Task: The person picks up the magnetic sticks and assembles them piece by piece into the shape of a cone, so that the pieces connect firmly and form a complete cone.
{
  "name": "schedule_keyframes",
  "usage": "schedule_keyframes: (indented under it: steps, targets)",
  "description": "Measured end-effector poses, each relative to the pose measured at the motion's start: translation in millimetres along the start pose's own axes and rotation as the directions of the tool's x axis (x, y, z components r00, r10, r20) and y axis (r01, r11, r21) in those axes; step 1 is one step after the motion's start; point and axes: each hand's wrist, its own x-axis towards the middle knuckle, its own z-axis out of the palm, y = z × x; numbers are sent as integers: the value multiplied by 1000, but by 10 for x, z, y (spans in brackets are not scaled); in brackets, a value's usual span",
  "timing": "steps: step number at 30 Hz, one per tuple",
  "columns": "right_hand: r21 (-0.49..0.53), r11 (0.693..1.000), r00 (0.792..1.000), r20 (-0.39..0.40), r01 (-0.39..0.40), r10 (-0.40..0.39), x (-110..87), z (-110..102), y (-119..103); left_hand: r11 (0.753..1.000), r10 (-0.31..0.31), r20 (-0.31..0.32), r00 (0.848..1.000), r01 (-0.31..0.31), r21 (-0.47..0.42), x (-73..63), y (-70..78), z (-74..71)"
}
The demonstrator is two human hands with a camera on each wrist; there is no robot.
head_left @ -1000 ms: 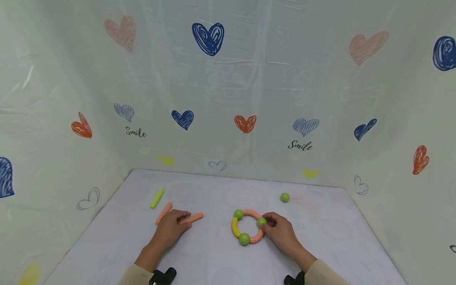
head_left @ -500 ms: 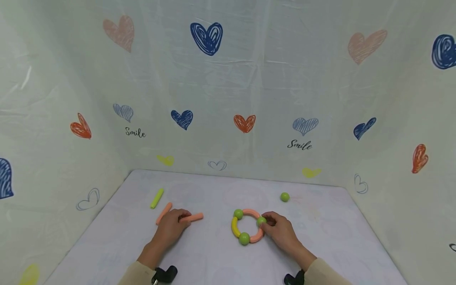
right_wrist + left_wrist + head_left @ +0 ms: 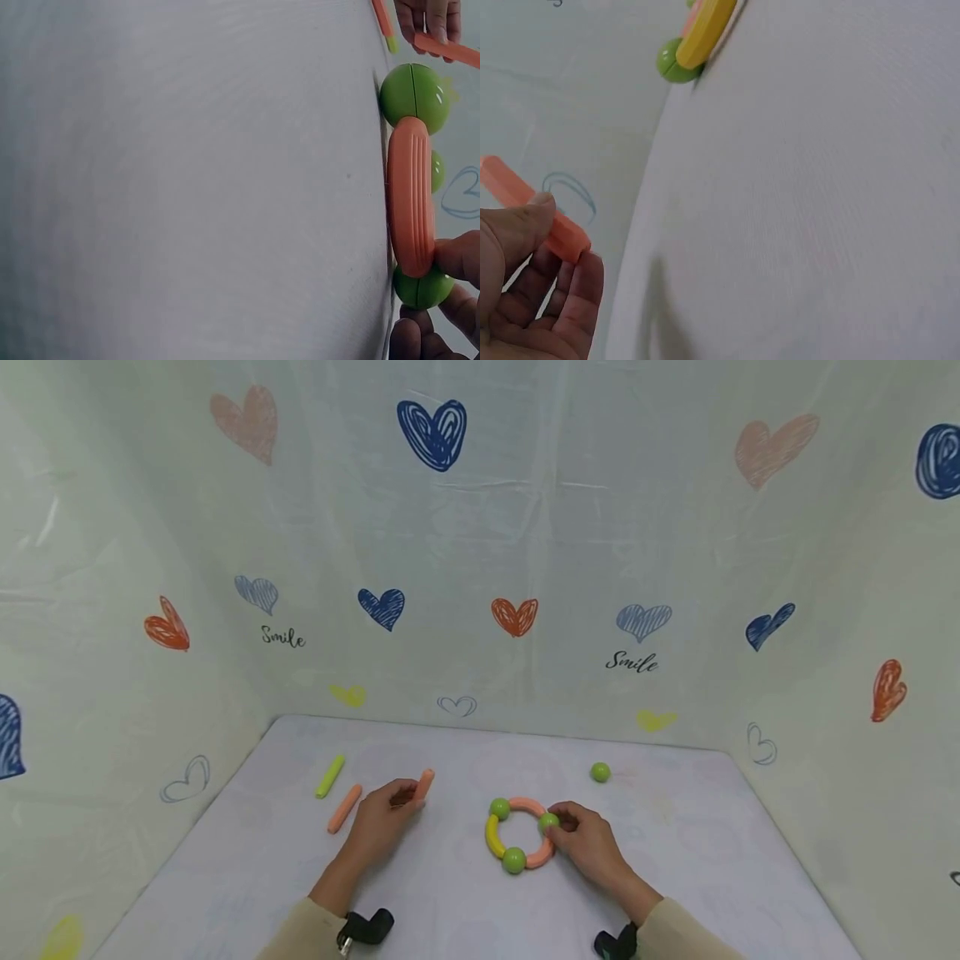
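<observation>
Between thumb and fingers my left hand [image 3: 385, 820] pinches an orange rod [image 3: 424, 784], raised off the table; the left wrist view shows the rod [image 3: 510, 186] slanting up from the fingertips. A ring of curved orange pieces [image 3: 529, 806], a yellow curved piece [image 3: 493, 837] and green balls [image 3: 513, 860] lies on the table. At its right side my right hand [image 3: 592, 847] pinches one green ball [image 3: 549, 823]. In the right wrist view, the thumb and fingers sit around that ball [image 3: 422, 289], beside an orange curved piece [image 3: 411, 196].
On the white table [image 3: 450, 910], a second orange rod [image 3: 345, 808] and a yellow-green rod [image 3: 330, 777] lie left of my left hand. A loose green ball [image 3: 600, 772] rests at the back right. A white curtain [image 3: 480, 527] printed with hearts stands around the table.
My left hand has lifted the orange rod from the table, moving up and to the right and turning the rod more upright. The right hand stays at the ring.
</observation>
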Motion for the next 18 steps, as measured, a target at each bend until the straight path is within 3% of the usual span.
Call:
schedule_keyframes:
  steps: [9,18]
  targets:
    - [7,1000,1000,-1,15,-15,0,7,24,997,11,31,999,-9,-76,144,264,414]
    - [10,1000,1000,-9,13,-13,-3,10,36,994,45,64,997,-38,-103,196,441,740]
